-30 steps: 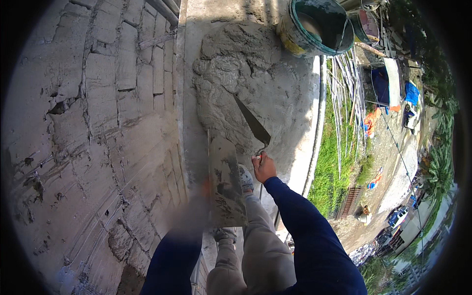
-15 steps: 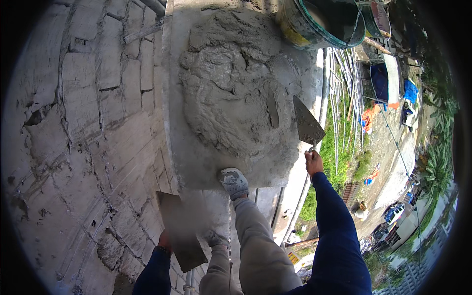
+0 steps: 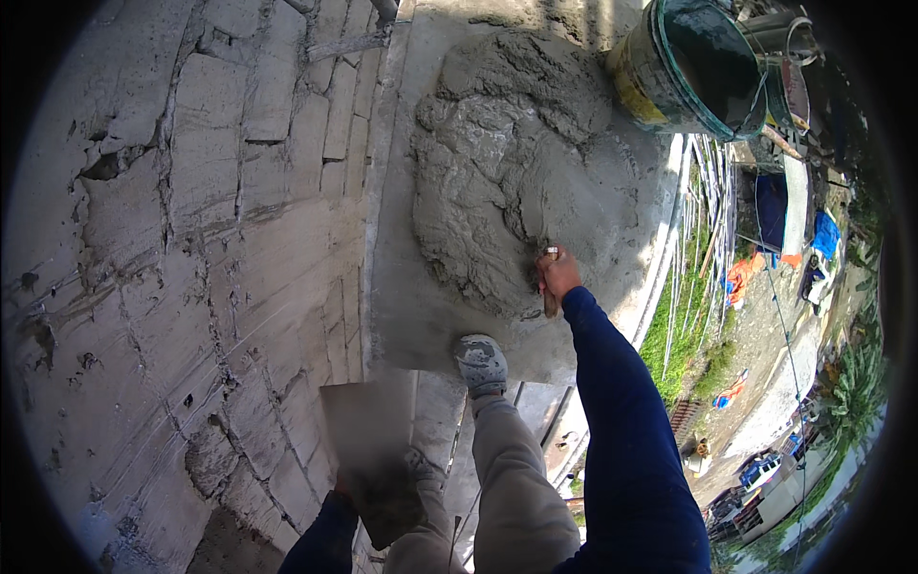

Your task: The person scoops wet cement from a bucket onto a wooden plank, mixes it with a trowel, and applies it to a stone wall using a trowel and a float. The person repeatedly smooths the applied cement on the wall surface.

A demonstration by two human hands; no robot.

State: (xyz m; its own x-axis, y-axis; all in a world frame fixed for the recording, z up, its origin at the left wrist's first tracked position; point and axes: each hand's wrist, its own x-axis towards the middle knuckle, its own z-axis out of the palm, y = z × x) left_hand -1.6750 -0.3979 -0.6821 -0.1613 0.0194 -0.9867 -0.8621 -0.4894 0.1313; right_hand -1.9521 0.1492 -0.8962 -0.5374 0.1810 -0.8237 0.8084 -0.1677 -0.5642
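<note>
My right hand [image 3: 559,273] is wrapped round the handle of a trowel [image 3: 550,304], at the right front edge of a big heap of wet grey mortar [image 3: 478,191]. The trowel's blade is hidden by the hand and the mortar. Low on the left, my left hand [image 3: 345,484] grips the edge of a flat rectangular mortar board [image 3: 359,421]. The board is tilted, and part of it is blurred; its underside and most of the left fingers are out of sight. The mortar lies on a flat grey mixing platform [image 3: 397,316].
A rough block wall [image 3: 210,287] runs along the left. A mortar-stained bucket [image 3: 641,81] of murky liquid stands at the far right corner of the platform. My shod foot [image 3: 481,362] rests at its near edge. Beyond the right edge, ground with poles and grass lies far below.
My right hand has moved left and away from me with the trowel, from beside the platform onto the mortar. The view has shifted, and the board has turned slightly.
</note>
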